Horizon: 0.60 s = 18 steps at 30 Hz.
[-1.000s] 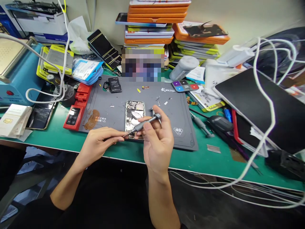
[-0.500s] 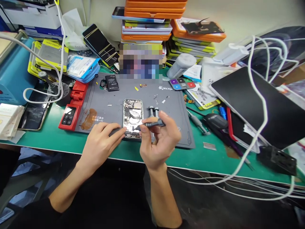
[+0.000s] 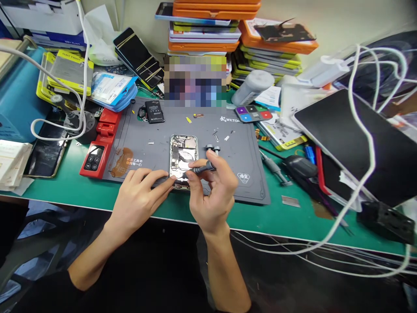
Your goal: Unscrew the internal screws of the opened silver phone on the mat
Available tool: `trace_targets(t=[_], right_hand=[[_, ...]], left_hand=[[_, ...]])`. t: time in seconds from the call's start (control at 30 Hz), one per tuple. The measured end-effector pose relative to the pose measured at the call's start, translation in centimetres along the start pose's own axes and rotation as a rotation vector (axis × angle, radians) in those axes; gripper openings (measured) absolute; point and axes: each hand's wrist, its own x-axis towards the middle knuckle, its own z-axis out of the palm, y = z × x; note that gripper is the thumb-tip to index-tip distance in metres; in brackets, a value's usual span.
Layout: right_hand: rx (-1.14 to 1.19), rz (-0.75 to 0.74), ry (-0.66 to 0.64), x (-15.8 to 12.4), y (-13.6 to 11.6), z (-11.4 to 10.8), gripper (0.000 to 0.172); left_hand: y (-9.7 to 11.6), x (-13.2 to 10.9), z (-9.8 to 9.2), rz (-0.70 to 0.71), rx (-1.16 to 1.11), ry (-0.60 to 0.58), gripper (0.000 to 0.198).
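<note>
An opened phone (image 3: 184,152) lies on the grey work mat, its inner parts and a round coil showing. My right hand (image 3: 213,191) is closed around a dark pen-like screwdriver (image 3: 203,168). The driver is tilted, its tip down at the lower part of the phone; the exact contact point is too small to make out. My left hand (image 3: 140,195) rests at the phone's lower left edge, fingers stretched out and fingertips touching the frame. Its thumb is hidden. Behind my right hand stand two more screwdrivers (image 3: 209,148), partly covered.
On the mat (image 3: 156,158) lie a black battery (image 3: 154,111) and several small loose parts. A red device (image 3: 94,157) sits left, a colour-marked case (image 3: 253,114) right. Stacked orange boxes (image 3: 202,45) stand behind. A white cable (image 3: 371,152) loops over the right side.
My right hand and the screwdriver have shifted slightly left, and the driver stands a little steeper. My left hand stays at the phone's edge. The view has shifted slightly.
</note>
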Motion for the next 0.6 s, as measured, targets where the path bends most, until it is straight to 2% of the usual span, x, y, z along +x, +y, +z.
trace_targets(t=[0.27, 0.43, 0.6], right_hand=[[-0.005, -0.009, -0.005, -0.06, 0.11, 0.05, 0.073], [-0.003, -0.043, -0.070, 0.14, -0.20, -0.22, 0.071], [-0.095, -0.047, -0.030, 0.34, -0.17, -0.54, 0.071]], left_hand=[[-0.04, -0.09, 0.05, -0.007, -0.009, 0.000, 0.019], [-0.12, -0.19, 0.13, -0.008, -0.022, 0.002, 0.020], [-0.14, -0.29, 0.13, -0.016, -0.027, -0.003, 0.020]])
